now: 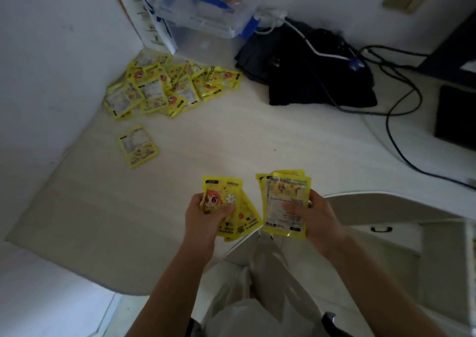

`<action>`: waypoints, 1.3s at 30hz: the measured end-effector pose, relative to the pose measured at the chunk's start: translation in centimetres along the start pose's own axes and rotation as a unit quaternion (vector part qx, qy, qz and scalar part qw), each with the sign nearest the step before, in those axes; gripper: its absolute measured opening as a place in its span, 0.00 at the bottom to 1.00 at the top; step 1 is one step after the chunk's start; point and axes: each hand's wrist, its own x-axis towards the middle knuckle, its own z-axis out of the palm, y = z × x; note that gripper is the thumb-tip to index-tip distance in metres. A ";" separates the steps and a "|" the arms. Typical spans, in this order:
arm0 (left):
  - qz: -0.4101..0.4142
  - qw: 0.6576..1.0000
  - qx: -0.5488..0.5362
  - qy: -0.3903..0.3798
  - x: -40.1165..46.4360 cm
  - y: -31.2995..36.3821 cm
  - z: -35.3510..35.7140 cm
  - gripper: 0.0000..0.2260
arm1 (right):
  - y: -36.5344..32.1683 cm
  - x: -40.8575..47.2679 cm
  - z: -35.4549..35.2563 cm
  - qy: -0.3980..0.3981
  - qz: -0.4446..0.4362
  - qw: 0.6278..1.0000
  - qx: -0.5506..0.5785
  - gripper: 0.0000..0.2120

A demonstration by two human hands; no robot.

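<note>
A clear lidded box [203, 19] with a blue handle is sitting at the far end of the worktop [231, 143], and what is lying inside it cannot be told through the haze of the plastic. A white bag [154, 27] is leaning against its left side, mouth out of view.

The left hand [203, 215] is gripping two or so yellow packets [226, 200], thumb pressing across the cartoon face on the top one, printed fronts showing (the words "hand warmer" are reading upside down from here). The right hand [319, 220] is holding a thicker stack [286, 202] of the same packets, backs up, thumb lying over the label and fingers curling round the right edge. Both lots are hanging just above the near edge of the worktop, side by side and not quite touching.

Farther off, a loose pile [167, 86] of packets is spreading out in the left corner, just in front of the bag, with a lone packet [137, 146] lying apart on the near side of it. A black cloth [309, 78] is slumping to the right of the box, and dark cables [394, 120] are trailing over it and across the right of the pale worktop.

A white wall [51, 53] is closing in the left side. Below the curved worktop edge on the right, a white drawer [381, 233] with a dark handle is showing.
</note>
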 end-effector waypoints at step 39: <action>-0.072 0.920 0.253 -0.291 -28.1 -27.5 40.4 0.18 | 19.8 -25.9 -48.9 0.316 -0.009 0.912 0.262 0.14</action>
